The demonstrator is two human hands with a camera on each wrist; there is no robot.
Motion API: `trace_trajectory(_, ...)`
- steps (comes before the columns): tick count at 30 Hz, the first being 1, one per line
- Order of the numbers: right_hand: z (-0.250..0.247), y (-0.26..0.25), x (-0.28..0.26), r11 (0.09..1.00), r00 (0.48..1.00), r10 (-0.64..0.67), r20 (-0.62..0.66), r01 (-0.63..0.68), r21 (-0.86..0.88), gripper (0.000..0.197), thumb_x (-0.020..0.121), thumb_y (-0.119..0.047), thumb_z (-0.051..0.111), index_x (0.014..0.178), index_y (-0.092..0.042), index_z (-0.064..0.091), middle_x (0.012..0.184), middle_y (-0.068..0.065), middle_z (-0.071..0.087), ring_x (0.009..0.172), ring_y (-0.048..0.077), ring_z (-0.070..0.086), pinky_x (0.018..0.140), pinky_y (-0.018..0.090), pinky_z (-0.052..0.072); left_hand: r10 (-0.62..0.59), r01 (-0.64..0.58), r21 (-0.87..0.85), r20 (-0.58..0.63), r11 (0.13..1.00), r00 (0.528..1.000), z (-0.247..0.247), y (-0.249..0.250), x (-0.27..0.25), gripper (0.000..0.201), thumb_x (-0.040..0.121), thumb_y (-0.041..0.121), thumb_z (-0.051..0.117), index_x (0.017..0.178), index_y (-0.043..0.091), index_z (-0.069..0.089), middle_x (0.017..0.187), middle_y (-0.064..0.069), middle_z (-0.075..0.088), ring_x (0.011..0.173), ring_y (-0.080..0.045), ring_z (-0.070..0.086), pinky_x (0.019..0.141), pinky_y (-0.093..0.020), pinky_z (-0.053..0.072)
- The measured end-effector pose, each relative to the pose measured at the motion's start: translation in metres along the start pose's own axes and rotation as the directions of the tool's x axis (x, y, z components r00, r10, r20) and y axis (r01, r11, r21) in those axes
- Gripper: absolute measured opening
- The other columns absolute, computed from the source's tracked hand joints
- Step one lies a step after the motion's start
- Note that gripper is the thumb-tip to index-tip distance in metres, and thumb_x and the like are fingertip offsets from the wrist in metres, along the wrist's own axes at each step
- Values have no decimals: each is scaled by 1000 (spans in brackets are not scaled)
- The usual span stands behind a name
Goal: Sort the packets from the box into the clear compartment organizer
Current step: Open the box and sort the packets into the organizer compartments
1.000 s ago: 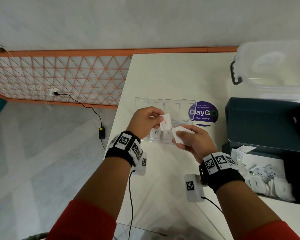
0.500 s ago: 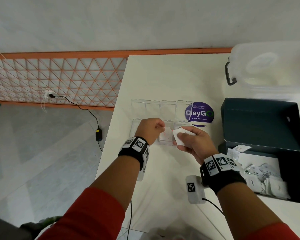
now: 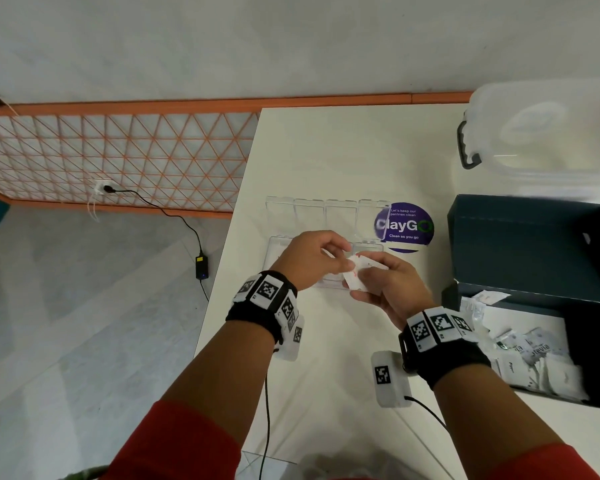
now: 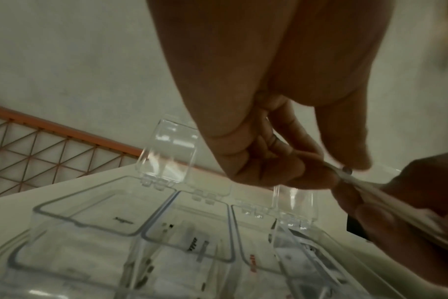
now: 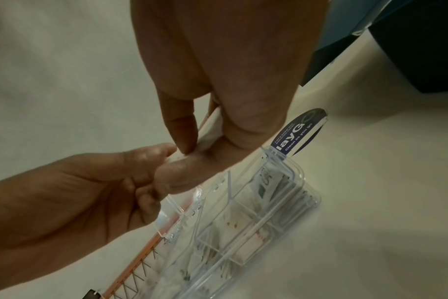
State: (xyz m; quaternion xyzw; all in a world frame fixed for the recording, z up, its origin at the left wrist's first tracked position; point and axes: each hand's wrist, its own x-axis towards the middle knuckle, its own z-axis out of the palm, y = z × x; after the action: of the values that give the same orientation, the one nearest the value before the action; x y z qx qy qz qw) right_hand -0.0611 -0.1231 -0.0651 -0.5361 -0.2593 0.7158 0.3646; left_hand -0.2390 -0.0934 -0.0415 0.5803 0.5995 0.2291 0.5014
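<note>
Pinching one packet (image 3: pixel 355 276) together, two hands, left (image 3: pixel 307 259) and right (image 3: pixel 388 285), hover over one organizer (image 3: pixel 326 216).

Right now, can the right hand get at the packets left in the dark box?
Probably yes: the dark box lies open beside the right hand, nothing between. But that hand holds white packets, which the left hand pinches too.
</note>
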Motion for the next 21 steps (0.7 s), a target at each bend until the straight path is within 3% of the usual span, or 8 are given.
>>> trace_trajectory(4, 2, 2, -2, 1000, 1000, 4, 2, -4, -27, 21, 88, 7, 64, 103, -7, 69, 92, 10, 77, 84, 29, 76, 62, 30, 59, -6, -1, -86, -80, 996, 997, -4, 0, 2, 24, 72, 9, 81, 83, 28, 71, 80, 6, 73, 78, -9, 69, 78, -26, 56)
trace_trajectory(9, 1, 3, -4, 999, 999, 31, 9, -31, -10, 21, 92, 4, 57, 105, -8, 67, 95, 15, 76, 81, 31, 75, 59, 31, 60, 22, -44, -111, -191, 993, 981, -16, 2, 5, 24, 73, 7, 79, 81, 28, 71, 81, 3, 74, 81, -14, 71, 82, -34, 57)
trace_trajectory(13, -3, 3, -3, 998, 999, 48, 23, -49, 48, 30, 93, 7, 45, 100, -10, 69, 90, 15, 76, 77, 31, 74, 57, 33, 60, 35, -66, -124, -238, 990, 971, -22, 3, 8, 24, 75, 3, 78, 82, 25, 70, 79, 4, 73, 76, -8, 69, 79, -26, 57)
trace_trajectory(21, -5, 5, -2, 996, 998, 53, 27, -55, 75, 34, 91, 10, 43, 101, -9, 69, 91, 15, 76, 79, 34, 75, 57, 33, 60, -4, 5, 3, -275, 1000, 961, -14, -8, 13, 17, 81, 7, 74, 87, 22, 70, 84, 4, 71, 77, -3, 66, 73, -11, 51)
